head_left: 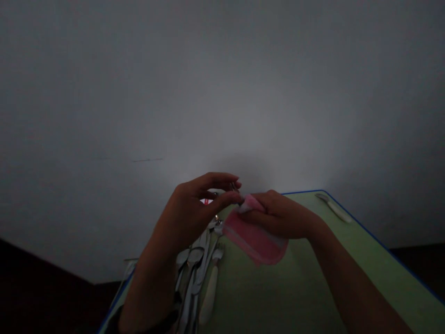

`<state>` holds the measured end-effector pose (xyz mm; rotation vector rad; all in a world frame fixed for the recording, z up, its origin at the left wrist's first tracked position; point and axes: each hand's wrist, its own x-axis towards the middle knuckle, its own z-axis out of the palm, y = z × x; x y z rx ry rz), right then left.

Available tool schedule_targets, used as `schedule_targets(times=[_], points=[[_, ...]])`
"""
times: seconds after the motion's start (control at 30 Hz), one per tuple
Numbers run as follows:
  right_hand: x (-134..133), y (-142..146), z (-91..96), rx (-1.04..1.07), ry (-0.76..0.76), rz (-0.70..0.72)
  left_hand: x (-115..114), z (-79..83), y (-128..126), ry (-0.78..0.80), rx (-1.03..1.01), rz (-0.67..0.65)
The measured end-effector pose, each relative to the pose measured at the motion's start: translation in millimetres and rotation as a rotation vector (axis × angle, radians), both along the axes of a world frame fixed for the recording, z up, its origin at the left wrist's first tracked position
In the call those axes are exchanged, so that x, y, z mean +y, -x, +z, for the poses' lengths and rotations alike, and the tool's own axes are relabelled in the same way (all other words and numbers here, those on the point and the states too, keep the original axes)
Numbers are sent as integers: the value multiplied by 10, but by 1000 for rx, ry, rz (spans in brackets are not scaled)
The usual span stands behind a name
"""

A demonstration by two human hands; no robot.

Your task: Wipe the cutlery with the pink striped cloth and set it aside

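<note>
My left hand [200, 197] pinches the metal end of a fork [235, 187] between thumb and fingers; the rest of it is hidden by the cloth and hands. My right hand [278, 214] is closed on a pink cloth [257, 239] with a pale edge, which wraps around the fork and hangs below the fingers. Under my left forearm lies a pile of spoons, knives and forks, including a metal spoon [195, 255] and a fork with a white handle [210, 292].
On the far right of the green table [313, 287], by its blue edge, lies another piece of cutlery with a white handle [339, 211]. A plain pale wall [222, 93] rises directly behind the table. Something white and red [206, 202] shows partly behind my left hand.
</note>
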<state>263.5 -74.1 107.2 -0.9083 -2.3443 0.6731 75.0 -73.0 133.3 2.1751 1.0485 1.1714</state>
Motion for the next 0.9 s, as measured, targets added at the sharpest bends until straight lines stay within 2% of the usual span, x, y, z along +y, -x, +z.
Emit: schedule_targets(times=[0.2, 0.3, 0.43, 0.57, 0.67, 0.8, 0.9], points=[[-5, -29, 30, -33, 13, -52, 52, -10, 203, 16, -99, 140], [-9, -69, 38, -51, 9, -109, 70, -25, 287, -6, -70, 177], [-6, -107, 33, -78, -4, -183, 78, -48, 262, 41, 81, 114], [-5, -96, 30, -95, 21, -114, 88, -64, 177, 138, 156, -25], [-3, -77, 25, -99, 29, -62, 90, -64, 133, 171, 193, -55], [10, -76, 14, -78, 26, -47, 79, -62, 114, 175, 174, -75], [20, -93, 10, -90, 20, -86, 74, -68, 116, 178, 136, -94]])
